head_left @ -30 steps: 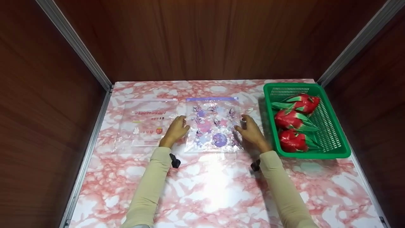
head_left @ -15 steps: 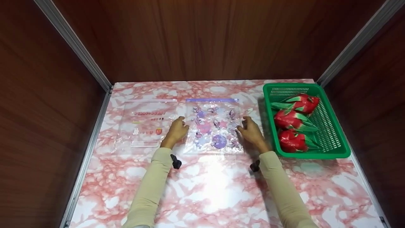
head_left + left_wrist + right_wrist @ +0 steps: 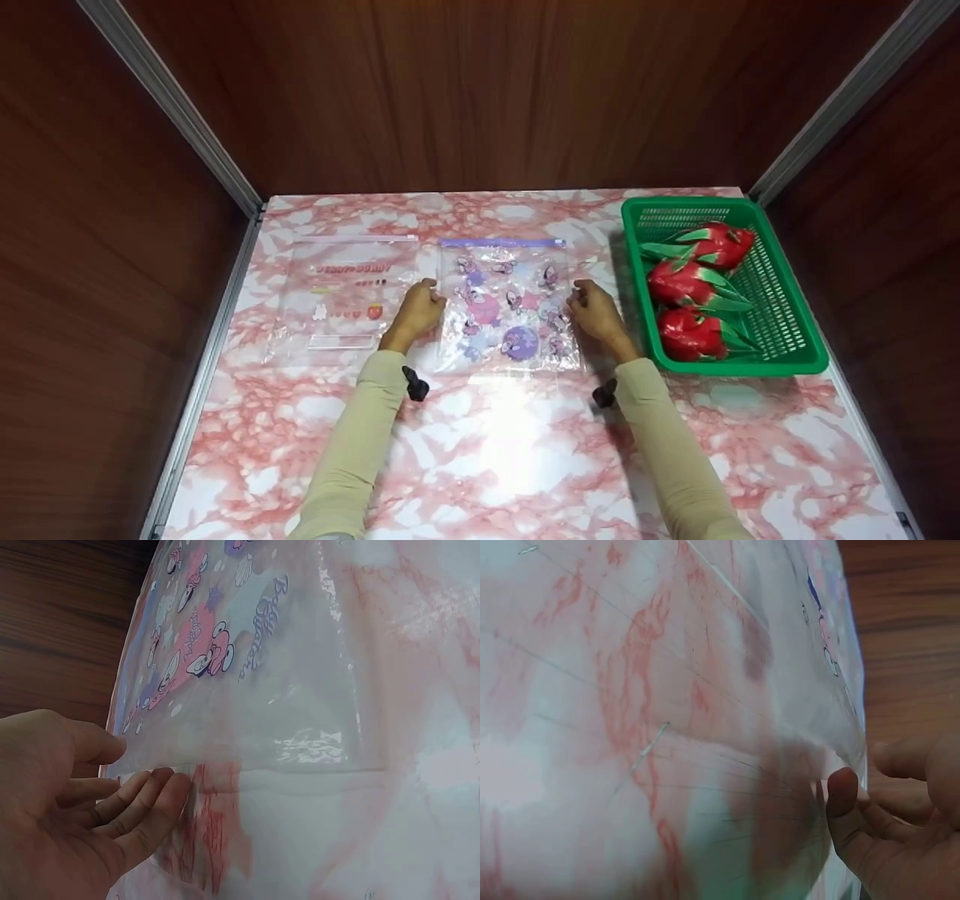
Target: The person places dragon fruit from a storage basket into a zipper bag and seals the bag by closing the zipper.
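A clear plastic zip bag (image 3: 495, 307) with a purple slider strip and pink-purple cartoon prints lies flat on the table (image 3: 480, 465). At its left edge is my left hand (image 3: 418, 309), fingers loosely bent with a gap between them; in the left wrist view the fingertips (image 3: 178, 791) touch the bag's edge. My right hand (image 3: 596, 311) pinches the right edge, which lifts slightly in the right wrist view, near the fingertip (image 3: 843, 787). A second clear zip bag (image 3: 349, 289), with a pink strip and bunny and strawberry prints, lies flat to the left.
At the right stands a green plastic basket (image 3: 814, 352) holding dragon fruits (image 3: 686, 281). Dark wood-patterned panels (image 3: 480, 97) enclose the table's back and sides, with metal rails (image 3: 184, 112) at the corners. A small camera is strapped at each wrist.
The purple-strip bag has slid slightly toward me and looks smoother. Both hands have shifted slightly nearer, and the right fingers have closed up at the bag's edge.
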A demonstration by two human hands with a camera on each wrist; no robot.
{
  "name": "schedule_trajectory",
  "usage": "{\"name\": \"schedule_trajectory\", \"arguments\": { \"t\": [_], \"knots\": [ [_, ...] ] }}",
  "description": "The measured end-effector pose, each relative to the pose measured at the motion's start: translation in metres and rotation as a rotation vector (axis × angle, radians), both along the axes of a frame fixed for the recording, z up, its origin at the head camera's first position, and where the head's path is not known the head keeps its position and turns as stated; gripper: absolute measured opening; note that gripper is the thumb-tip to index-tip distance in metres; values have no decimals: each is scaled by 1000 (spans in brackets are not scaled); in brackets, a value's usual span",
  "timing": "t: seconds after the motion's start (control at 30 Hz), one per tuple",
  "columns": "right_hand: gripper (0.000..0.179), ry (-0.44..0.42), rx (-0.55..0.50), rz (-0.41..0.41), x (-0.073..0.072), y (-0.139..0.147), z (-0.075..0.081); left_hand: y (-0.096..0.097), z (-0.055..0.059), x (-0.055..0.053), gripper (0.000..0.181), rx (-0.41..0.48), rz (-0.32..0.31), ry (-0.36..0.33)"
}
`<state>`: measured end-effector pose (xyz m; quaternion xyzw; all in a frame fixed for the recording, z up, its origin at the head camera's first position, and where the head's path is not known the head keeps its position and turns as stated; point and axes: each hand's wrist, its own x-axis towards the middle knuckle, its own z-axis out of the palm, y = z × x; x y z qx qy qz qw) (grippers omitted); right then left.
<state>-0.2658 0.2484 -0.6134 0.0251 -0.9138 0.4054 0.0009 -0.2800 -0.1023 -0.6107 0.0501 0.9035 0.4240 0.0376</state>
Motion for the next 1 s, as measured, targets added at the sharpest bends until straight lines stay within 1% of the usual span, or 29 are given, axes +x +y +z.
{"name": "schedule_trajectory", "arguments": {
  "t": [0.1, 0.2, 0.27, 0.33, 0.37, 0.5, 0.63, 0.73, 0.83, 1.0],
  "knots": [
    [37, 11, 0, 2, 0, 0, 0, 0, 0, 1, 42, 4, -1, 3],
    [35, 23, 4, 2, 0, 1, -1, -1, 1, 2, 28, 6, -10, -5],
    [36, 29, -1, -1, 0, 1, 0, -2, 2, 2, 17, 31, -12, -25],
    [37, 32, -9, -6, 0, 0, 0, -2, 2, 2, 11, 63, -10, -40],
    [37, 32, -15, -9, 0, 0, 0, -2, 3, 3, 11, 82, -6, -50],
    [39, 28, -28, -19, -1, 0, 1, -3, 2, 3, 13, 138, 1, -52],
    [39, 19, -35, -33, 0, 0, 0, -3, 2, 4, 8, 146, 1, -56],
    [38, 9, -43, -41, 0, 0, 1, -4, 3, 4, 6, 130, 6, -59],
    [39, 1, -49, -43, 1, 0, 1, -3, 4, 4, 5, 132, 12, -72],
    [40, -12, -82, -41, 1, 0, 4, -3, 5, 4, 7, 149, 20, -72]
  ]
}}
